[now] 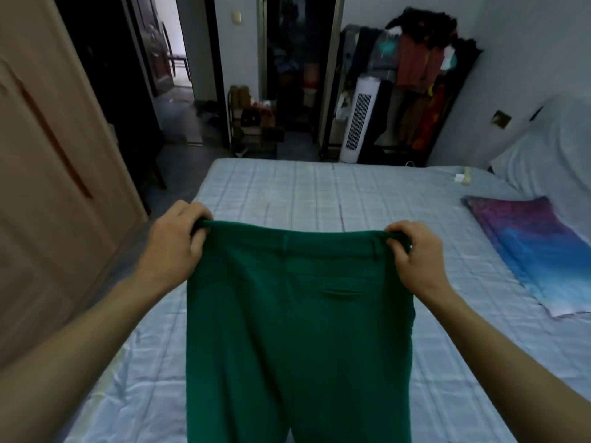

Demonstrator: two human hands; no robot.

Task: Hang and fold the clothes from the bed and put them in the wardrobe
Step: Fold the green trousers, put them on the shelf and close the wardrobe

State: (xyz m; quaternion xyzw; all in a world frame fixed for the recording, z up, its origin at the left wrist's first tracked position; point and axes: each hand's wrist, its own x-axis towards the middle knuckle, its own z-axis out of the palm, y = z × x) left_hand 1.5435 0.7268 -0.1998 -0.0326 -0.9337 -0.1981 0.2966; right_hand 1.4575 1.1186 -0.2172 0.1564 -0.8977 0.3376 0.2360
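Bedroom, dim light; bed (pixel 319 193) with pale blue checked sheet fills the middle of the view. Green trousers (pixel 297 314) held up in the air above the bed, waistband on top and stretched flat, legs hanging down past the bottom edge of the view. Welt pocket visible on the trousers' right half. Left hand (pixel 176 247) clamped on the left end of the waistband, fingers curled over the edge. Right hand (pixel 415 254) pinched closed on the right end, same height. Folded purple-and-blue cloth (pixel 527 247) lies on the bed to the right of the trousers, well apart. Beyond the bed's far end: white tower fan (pixel 358 123), clothes rack (pixel 422 91) beside it, loaded with garments. Brown wardrobe door (pixel 48 155) left of the bed.
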